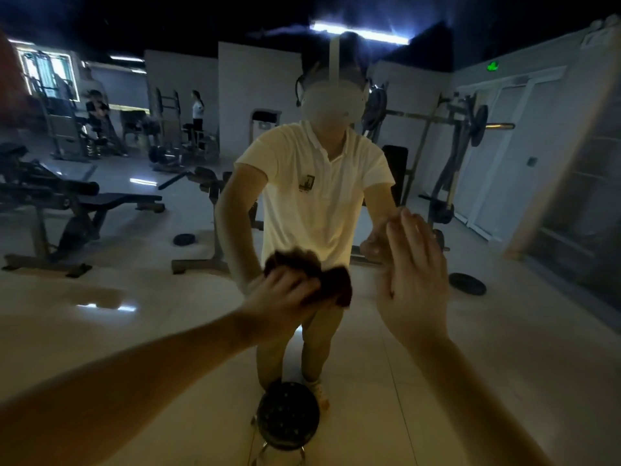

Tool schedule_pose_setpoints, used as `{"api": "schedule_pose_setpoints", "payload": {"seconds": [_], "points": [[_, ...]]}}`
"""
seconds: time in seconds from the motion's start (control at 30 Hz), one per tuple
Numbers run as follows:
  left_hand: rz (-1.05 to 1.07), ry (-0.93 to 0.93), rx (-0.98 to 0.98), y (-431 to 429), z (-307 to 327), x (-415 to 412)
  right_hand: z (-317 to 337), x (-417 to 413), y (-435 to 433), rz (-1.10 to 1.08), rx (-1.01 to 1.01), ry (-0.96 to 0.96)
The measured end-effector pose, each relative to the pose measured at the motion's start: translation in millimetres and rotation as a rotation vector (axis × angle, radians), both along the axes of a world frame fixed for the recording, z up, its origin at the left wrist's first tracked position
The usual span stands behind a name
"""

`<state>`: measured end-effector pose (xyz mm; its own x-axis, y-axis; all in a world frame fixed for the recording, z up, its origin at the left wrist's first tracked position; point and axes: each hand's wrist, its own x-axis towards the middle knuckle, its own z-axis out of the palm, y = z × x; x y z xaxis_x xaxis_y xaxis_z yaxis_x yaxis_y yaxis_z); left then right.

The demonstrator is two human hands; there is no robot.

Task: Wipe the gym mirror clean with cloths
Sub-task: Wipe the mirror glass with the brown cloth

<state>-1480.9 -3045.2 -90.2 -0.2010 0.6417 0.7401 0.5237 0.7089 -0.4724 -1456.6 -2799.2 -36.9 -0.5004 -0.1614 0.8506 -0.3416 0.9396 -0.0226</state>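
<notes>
The gym mirror (141, 314) fills nearly the whole head view and reflects me in a white shirt. My left hand (279, 297) grips a dark brown cloth (336, 284) and holds it against the glass at centre. My right hand (413, 274) is raised beside it, fingers straight and together, palm toward the mirror, holding nothing. Whether the right palm touches the glass I cannot tell.
A round black stool (287, 413) stands low in front of the mirror, right below my hands. The mirror's right edge (557, 156) meets a dark wall. Benches, racks, weight plates and two people appear only as reflections.
</notes>
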Motion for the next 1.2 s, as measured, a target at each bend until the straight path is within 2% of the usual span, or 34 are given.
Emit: {"api": "schedule_pose_setpoints", "payload": {"seconds": [0.13,0.2,0.27,0.43,0.5,0.57,0.6,0.63,0.67,0.73,0.77,0.8,0.87,0.97,1.07,1.13,1.2], "points": [[0.059,-0.157,-0.599,-25.5,-73.2,5.7,-17.3,5.5,-10.8,0.031,0.038,-0.02],[0.045,-0.149,-0.68,-40.1,-71.8,4.4,-16.8,9.6,-17.5,0.075,0.041,-0.013],[0.059,-0.107,-0.585,-56.2,-40.6,-0.2,-7.3,11.6,-27.7,0.116,0.041,-0.002],[0.145,0.139,-0.09,-115.9,109.6,-19.0,46.9,0.5,-69.5,0.131,0.058,0.073],[0.241,0.23,0.199,-127.2,153.4,-20.7,69.6,-5.1,-83.5,0.081,0.058,0.122],[0.289,0.198,0.507,-119.7,153.1,-21.4,85.5,-10.6,-95.9,0.042,0.031,0.149],[0.27,0.146,0.56,-112.1,136.3,-20.6,89.8,-13.6,-101.8,0.028,0.029,0.161],[0.237,0.087,0.506,-106.0,112.1,-18.6,92.7,-17.0,-108.1,0.013,0.039,0.167],[0.203,0.052,0.347,-104.6,85.9,-14.2,94.3,-19.8,-114.0,-0.004,0.06,0.163],[0.186,0.024,-0.083,-124.9,55.8,-3.9,95.7,-25.8,-123.2,-0.024,0.105,0.153],[0.186,0.005,-0.198,-138.3,60.1,-2.4,96.6,-28.2,-126.5,-0.03,0.107,0.161],[0.197,-0.004,-0.189,-148.2,71.9,-4.5,96.8,-30.3,-128.5,-0.037,0.1,0.171],[0.222,-0.021,0.085,-157.8,116.4,-7.0,95.6,-33.0,-130.5,-0.047,0.08,0.19],[0.343,0.212,0.382,-170.5,210.4,-10.5,93.9,-34.9,-131.7,-0.043,0.066,0.223],[0.334,0.274,0.639,-165.7,280.8,-13.9,98.2,-30.8,-128.5,-0.016,0.074,0.231],[0.3,0.276,0.726,-139.3,301.9,-20.7,104.3,-25.5,-118.4,0.027,0.111,0.233],[0.25,0.288,0.729,-98.8,307.2,-27.0,115.0,-20.0,-97.5,0.056,0.126,0.249]]}}
